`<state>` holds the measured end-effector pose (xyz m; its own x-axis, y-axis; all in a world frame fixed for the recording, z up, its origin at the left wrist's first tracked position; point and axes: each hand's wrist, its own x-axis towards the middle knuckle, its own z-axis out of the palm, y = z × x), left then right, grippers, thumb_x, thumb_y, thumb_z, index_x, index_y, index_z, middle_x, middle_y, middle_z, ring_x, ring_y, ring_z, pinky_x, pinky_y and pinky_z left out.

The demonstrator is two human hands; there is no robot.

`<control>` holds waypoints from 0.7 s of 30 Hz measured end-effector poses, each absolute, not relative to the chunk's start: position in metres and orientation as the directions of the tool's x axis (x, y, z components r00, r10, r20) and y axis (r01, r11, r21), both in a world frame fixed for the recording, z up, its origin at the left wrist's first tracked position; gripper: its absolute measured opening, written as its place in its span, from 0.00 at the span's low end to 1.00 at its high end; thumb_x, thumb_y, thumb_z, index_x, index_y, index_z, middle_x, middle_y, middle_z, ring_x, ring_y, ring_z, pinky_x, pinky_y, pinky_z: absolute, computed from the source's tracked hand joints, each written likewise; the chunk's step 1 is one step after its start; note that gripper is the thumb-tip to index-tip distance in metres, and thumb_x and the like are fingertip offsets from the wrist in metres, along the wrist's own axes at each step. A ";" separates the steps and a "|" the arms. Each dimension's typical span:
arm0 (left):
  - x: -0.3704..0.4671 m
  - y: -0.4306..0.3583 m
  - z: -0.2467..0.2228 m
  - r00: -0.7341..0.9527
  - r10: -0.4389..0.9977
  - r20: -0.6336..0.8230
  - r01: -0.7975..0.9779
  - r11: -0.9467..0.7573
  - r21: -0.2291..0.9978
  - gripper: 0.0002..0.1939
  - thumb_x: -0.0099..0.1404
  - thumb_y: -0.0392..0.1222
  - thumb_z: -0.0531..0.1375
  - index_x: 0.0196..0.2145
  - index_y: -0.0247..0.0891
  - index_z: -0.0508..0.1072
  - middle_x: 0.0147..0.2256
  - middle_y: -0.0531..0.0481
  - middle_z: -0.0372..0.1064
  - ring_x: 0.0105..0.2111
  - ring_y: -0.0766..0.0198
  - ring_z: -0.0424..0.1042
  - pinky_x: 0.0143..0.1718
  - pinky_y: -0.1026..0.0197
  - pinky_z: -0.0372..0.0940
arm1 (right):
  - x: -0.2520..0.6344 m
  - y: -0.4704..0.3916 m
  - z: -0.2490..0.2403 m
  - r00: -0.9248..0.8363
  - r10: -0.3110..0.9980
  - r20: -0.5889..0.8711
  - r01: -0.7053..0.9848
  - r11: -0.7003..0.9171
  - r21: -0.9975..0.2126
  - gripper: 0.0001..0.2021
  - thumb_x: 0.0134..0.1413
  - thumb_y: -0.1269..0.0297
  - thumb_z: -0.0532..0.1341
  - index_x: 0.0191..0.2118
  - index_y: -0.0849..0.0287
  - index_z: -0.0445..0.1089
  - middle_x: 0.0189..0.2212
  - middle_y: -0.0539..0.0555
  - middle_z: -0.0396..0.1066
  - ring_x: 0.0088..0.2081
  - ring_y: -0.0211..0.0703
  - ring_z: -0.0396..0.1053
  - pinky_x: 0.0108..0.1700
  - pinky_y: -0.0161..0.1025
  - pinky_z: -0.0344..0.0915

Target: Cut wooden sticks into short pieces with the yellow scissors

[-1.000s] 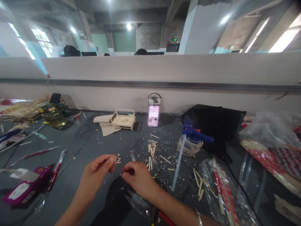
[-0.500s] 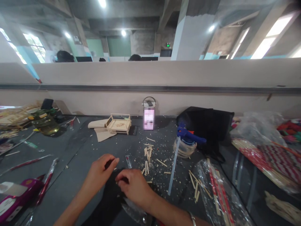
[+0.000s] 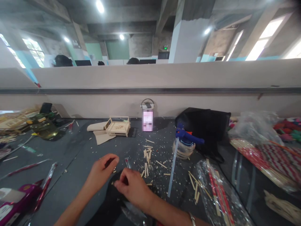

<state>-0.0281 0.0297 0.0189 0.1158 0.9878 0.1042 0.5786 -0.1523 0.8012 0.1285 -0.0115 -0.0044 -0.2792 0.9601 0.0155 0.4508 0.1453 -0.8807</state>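
My left hand (image 3: 102,171) hovers low over the dark table, its fingers curled and the thumb drawn towards the index finger. Close beside it on the right is my right hand (image 3: 135,186), also closed, fingertips pinched and pointing left. Whatever either hand may hold is too small or hidden to make out. Tiny pale wood bits (image 3: 114,170) show between the hands. A small clear plastic tube (image 3: 127,162) lies just beyond the right hand. Several short wooden sticks (image 3: 147,169) are scattered to its right. Beneath the right wrist is crumpled clear plastic (image 3: 134,213).
A miniature wooden bed frame (image 3: 118,126) stands at the back beside brown paper (image 3: 103,138). A blue glue gun (image 3: 188,136) rests on a round clear container (image 3: 183,149). Wrapped sticks (image 3: 217,188) lie right; a magenta device (image 3: 21,201) sits left. A low partition (image 3: 150,75) closes the back.
My right hand has shifted slightly, its fingertips a little lower and further left. More pale bits show between the hands. The view has tilted slightly; the left hand stays nearly where it was.
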 end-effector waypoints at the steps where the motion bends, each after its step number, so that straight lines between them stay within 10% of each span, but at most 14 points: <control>1: -0.026 0.032 0.020 0.126 0.989 0.078 0.551 -0.135 0.824 0.13 0.60 0.52 0.58 0.28 0.40 0.74 0.20 0.56 0.66 0.21 0.64 0.65 0.24 0.65 0.60 | 0.129 -0.011 -0.004 -0.296 0.955 0.026 0.448 0.163 -0.879 0.02 0.49 0.71 0.64 0.31 0.60 0.70 0.21 0.45 0.65 0.24 0.35 0.63 0.26 0.30 0.54; 11: -0.006 0.052 -0.008 0.026 0.995 0.092 0.256 -0.095 0.962 0.06 0.57 0.41 0.56 0.32 0.39 0.70 0.22 0.58 0.62 0.21 0.67 0.62 0.24 0.66 0.58 | 0.133 -0.014 0.002 -0.488 0.866 0.109 0.468 0.364 -0.805 0.14 0.46 0.82 0.59 0.33 0.58 0.76 0.36 0.50 0.77 0.40 0.38 0.73 0.43 0.29 0.62; 21: -0.009 0.042 -0.020 0.072 0.992 0.105 0.154 -0.115 0.981 0.11 0.59 0.49 0.62 0.34 0.38 0.70 0.24 0.57 0.64 0.22 0.68 0.62 0.24 0.66 0.59 | 0.142 -0.009 0.024 -0.375 0.927 0.017 0.706 0.298 -0.643 0.03 0.53 0.66 0.63 0.32 0.60 0.73 0.26 0.50 0.77 0.26 0.36 0.72 0.25 0.29 0.57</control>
<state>-0.0092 0.0420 -0.0201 0.0724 0.9919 0.1047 0.1537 -0.1148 0.9814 0.1421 -0.0090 0.0240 -0.3753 0.9268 0.0172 0.7059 0.2978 -0.6427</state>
